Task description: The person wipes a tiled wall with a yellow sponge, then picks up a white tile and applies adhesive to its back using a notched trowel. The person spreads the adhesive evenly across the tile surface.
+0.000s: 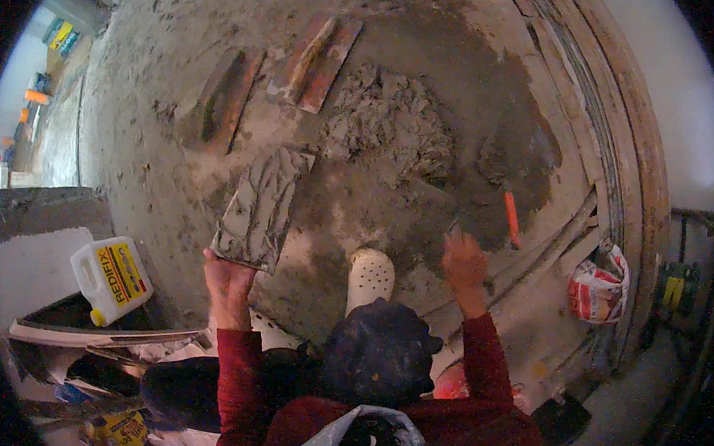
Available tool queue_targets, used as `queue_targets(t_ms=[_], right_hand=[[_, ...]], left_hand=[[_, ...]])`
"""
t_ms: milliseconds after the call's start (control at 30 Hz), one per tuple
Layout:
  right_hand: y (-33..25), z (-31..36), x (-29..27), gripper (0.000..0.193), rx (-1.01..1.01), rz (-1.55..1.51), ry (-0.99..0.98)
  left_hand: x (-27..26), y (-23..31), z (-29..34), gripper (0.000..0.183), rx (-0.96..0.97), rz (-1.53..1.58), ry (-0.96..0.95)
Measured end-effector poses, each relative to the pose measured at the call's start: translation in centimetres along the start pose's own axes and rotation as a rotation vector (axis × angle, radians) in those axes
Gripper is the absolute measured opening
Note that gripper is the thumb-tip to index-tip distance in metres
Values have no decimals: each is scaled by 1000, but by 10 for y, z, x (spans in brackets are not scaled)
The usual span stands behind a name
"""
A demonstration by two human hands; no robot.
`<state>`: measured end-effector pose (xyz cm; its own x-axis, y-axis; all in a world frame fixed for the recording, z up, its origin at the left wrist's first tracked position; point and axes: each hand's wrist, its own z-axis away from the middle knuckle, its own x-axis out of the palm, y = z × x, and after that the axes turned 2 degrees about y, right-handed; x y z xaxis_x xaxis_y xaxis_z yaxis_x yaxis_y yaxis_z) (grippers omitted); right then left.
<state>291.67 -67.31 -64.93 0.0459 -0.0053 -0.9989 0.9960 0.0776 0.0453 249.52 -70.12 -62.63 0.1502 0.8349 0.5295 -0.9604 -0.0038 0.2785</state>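
Note:
My left hand (229,285) grips the near end of a flat rectangular slab (264,209), its top spread with ridged grey mortar. A pale edge shows along its side; I cannot tell whether it is a tile. Low over the floor to the right, my right hand (464,266) is closed, and a small dark tip pokes out past its fingers. What it holds is too unclear to name. A heap of wet mortar (395,127) lies on the floor ahead of both hands. Beside the right hand rests a mortar-caked tool with an orange handle (511,220).
Two reddish plastering floats (322,65) (238,101) lie beyond the slab. A white jug (112,277) stands at left. Long boards (617,116) run along the right, near a red-and-white bag (598,287). My pale clog (372,277) is between my hands.

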Motion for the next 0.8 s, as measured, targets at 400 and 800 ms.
queue_targets(t_ms=[400,800], right_hand=[[-29,-73,25,18,-315,127,-228],[-50,-62,-16,32,-27,-854,-413]], left_hand=[[-55,-6,-29,64,33,-16,-55],[-76,-18,-38,60,111,4,-80]])
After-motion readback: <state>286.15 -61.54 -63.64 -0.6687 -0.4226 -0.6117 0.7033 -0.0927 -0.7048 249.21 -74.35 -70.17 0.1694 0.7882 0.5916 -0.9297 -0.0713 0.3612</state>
